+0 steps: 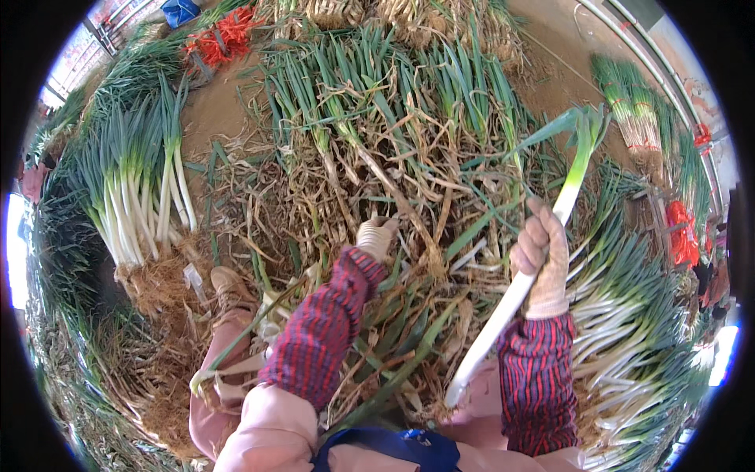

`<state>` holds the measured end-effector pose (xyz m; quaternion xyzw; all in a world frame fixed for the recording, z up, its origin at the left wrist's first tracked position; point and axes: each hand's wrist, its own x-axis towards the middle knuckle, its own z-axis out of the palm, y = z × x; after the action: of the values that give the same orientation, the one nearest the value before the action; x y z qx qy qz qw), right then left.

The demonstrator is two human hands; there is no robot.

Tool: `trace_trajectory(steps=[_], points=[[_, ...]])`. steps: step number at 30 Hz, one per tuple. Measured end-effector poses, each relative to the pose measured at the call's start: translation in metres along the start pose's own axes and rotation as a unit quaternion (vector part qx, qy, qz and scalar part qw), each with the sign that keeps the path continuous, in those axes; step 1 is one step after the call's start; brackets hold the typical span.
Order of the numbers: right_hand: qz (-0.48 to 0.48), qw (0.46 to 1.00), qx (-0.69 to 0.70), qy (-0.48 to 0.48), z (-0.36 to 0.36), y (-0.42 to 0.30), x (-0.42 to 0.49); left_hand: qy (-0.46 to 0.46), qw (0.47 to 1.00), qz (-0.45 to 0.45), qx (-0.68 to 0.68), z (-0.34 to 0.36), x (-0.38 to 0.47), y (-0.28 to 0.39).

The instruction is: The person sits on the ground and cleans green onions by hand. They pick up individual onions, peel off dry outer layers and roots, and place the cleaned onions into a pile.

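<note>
In my gloved right hand [540,259] is a large green onion [483,345], gripped around its white shaft. The onion slants from its root end near my lap up to green leaves at the upper right. My gloved left hand [377,235] reaches down among the unpeeled green onions [377,159] and dry husks in front of me. Its fingers look curled, but whether they hold a stalk is hidden. Loose dry stalks lie just beyond this hand. Stripped leaves [401,366] cover the ground between my arms.
Clean white-stemmed onions are heaped along the right [619,330] and stand bunched at left [135,200]. Tied bundles [634,118] lean at the upper right. Red ties [224,38] hang at the upper left, with more red strips [682,233] at right. My shoe [230,286] rests among the debris.
</note>
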<state>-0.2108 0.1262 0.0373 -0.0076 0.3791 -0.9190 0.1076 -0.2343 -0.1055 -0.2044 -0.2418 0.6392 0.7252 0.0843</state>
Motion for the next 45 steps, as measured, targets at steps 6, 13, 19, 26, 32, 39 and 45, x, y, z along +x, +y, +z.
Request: trace_trajectory(steps=[6,13,19,26,32,39,45], points=[[0.033,0.990,-0.074,0.112,0.002,0.006,0.010,0.050,0.959,-0.263,0.090,0.050,0.076,0.030],[0.036,0.987,-0.087,0.131,-0.003,0.005,0.015,-0.217,0.900,-0.106,-0.363,-0.036,-0.071,0.094],[0.052,0.991,-0.091,0.079,0.010,0.014,0.008,0.028,0.934,-0.229,-0.271,-0.100,-0.108,0.056],[-0.014,0.990,-0.139,0.035,0.057,0.015,-0.032,-0.169,0.927,-0.100,-0.320,-0.118,-0.199,0.108],[-0.056,0.985,-0.159,0.035,0.109,0.042,-0.049,-0.133,0.980,0.004,-0.145,-0.076,-0.290,0.163],[-0.046,0.993,-0.104,0.038,0.142,0.054,-0.059,-0.142,0.987,0.015,-0.074,-0.032,-0.325,0.167],[-0.065,0.986,-0.136,0.074,0.108,0.063,-0.033,-0.097,0.992,0.012,-0.085,-0.001,-0.299,0.160]])
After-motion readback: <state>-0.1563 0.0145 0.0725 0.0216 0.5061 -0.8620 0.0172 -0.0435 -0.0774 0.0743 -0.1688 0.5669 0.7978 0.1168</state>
